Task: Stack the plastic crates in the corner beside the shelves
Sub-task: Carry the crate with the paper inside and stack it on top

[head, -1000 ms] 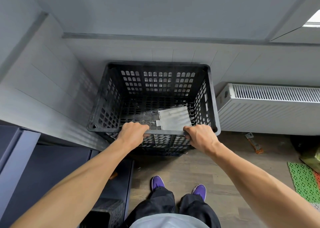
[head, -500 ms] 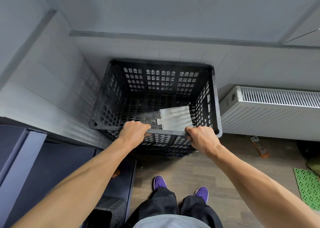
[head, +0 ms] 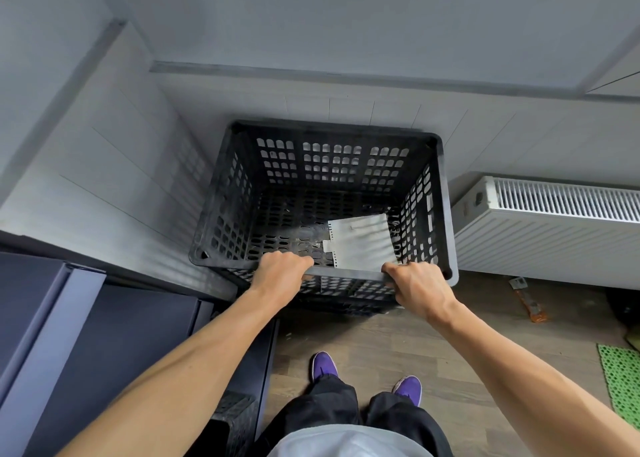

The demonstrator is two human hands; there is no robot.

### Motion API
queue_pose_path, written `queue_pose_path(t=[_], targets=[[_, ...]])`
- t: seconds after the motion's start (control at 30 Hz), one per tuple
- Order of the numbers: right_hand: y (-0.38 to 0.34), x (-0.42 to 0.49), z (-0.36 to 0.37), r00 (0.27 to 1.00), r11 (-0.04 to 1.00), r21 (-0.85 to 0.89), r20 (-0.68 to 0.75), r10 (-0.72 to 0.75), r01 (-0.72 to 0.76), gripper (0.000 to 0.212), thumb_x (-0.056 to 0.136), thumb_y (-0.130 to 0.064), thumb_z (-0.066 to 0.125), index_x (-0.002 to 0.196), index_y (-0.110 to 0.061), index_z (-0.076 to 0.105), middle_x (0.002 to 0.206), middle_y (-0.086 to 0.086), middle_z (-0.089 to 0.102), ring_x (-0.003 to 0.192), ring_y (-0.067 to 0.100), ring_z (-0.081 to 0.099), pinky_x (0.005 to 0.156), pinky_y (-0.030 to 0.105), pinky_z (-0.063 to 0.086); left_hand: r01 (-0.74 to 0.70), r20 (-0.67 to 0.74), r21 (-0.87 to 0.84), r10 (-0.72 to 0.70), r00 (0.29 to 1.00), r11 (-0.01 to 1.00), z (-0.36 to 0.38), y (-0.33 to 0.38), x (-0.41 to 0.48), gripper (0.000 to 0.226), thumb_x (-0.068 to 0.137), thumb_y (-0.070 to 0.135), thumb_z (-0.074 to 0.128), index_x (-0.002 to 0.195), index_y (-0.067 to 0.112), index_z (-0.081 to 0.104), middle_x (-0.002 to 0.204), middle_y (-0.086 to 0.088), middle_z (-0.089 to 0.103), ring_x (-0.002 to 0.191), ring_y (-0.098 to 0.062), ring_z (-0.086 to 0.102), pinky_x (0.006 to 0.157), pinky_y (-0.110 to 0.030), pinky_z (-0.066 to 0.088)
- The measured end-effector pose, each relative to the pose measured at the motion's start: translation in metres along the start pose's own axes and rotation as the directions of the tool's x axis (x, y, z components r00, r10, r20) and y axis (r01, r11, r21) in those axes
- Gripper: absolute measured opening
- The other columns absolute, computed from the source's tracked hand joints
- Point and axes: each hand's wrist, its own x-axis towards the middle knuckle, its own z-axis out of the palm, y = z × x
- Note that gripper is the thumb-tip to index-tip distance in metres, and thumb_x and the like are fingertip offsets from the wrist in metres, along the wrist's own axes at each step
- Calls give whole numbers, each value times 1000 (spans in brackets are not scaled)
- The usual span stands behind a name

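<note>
Not much is changing since a second ago: both hands are staying on the same rim, and the crate is only drifting a touch rightward in view. The left hand [head: 280, 274] and right hand [head: 420, 288] are wrapping their fingers tight over the near rim of the black perforated plastic crate [head: 346, 273]. It's lying over another black crate [head: 346, 292] in the corner beside the dark shelving unit [head: 104, 335]; whether it's touching, I can't tell. I'm guessing it's handling light and stiff, carrying just a white sheet of paper [head: 360, 245], so the rim grip is looking right. A white radiator [head: 554, 234] is sitting off to the right.
</note>
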Motion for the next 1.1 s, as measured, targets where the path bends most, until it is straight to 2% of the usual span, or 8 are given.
queue_pose_path(t=[0.23, 0.33, 0.43, 0.6, 0.73, 1.03, 1.1], targets=[[2, -2, -4, 1000, 999, -38, -15, 9, -9, 24, 87, -19, 59, 111, -22, 58, 80, 2, 72, 71, 29, 69, 57, 33, 42, 3, -16, 8, -3, 1000, 1000, -2, 7, 1, 22, 87, 1, 51, 94, 21, 55, 82, 0, 67, 74, -27, 61, 62, -33, 35], [3, -5, -10, 1000, 998, -55, -7, 14, -15, 27, 84, -15, 57, 109, -21, 57, 83, 4, 73, 74, 32, 68, 57, 33, 38, -13, -27, 7, 13, 1000, 1000, -5, 6, 0, 19, 88, 5, 53, 95, 22, 55, 83, 1, 68, 77, -28, 64, 62, -33, 37], [5, -9, -10, 1000, 999, -42, -1, 12, -12, 27, 83, -13, 57, 110, -20, 56, 83, 3, 72, 74, 31, 68, 58, 33, 41, -14, -30, 12, 15, 999, 1000, -5, 9, 0, 17, 88, 7, 55, 93, 23, 55, 82, 1, 68, 77, -27, 64, 63, -35, 42], [5, -13, 6, 1000, 1000, -22, -12, -7, 7, 25, 88, -17, 56, 112, -21, 56, 84, 1, 72, 75, 28, 68, 57, 32, 40, 2, -11, 13, -2, 1000, 1000, 2, 15, -7, 20, 89, 5, 52, 95, 24, 53, 87, 2, 68, 81, -27, 63, 63, -34, 36], [4, -15, 14, 1000, 1000, -24, -18, -20, 20, 23, 87, -17, 57, 110, -19, 55, 82, 0, 71, 72, 29, 68, 56, 34, 48, -1, -18, -1, 1, 1000, 1000, 4, 13, -12, 21, 89, 6, 51, 97, 24, 54, 89, 1, 68, 83, -27, 64, 64, -35, 38], [10, -20, 21, 999, 999, 24, -30, 24, -24, 20, 87, -21, 58, 107, -24, 56, 83, -1, 72, 74, 29, 68, 55, 33, 41, 4, 13, -8, -4, 1000, 1000, 3, 20, -7, 14, 88, 11, 53, 94, 23, 55, 85, 1, 67, 82, -28, 63, 64, -34, 36], [12, -19, 21, 999, 999, 40, -25, 21, -20, 21, 86, -20, 59, 107, -24, 56, 86, -3, 70, 75, 29, 68, 56, 33, 44, 19, 9, -26, -18, 1000, 999, 5, 21, -6, 12, 89, 13, 55, 95, 23, 53, 88, 3, 67, 83, -26, 63, 65, -33, 38]])
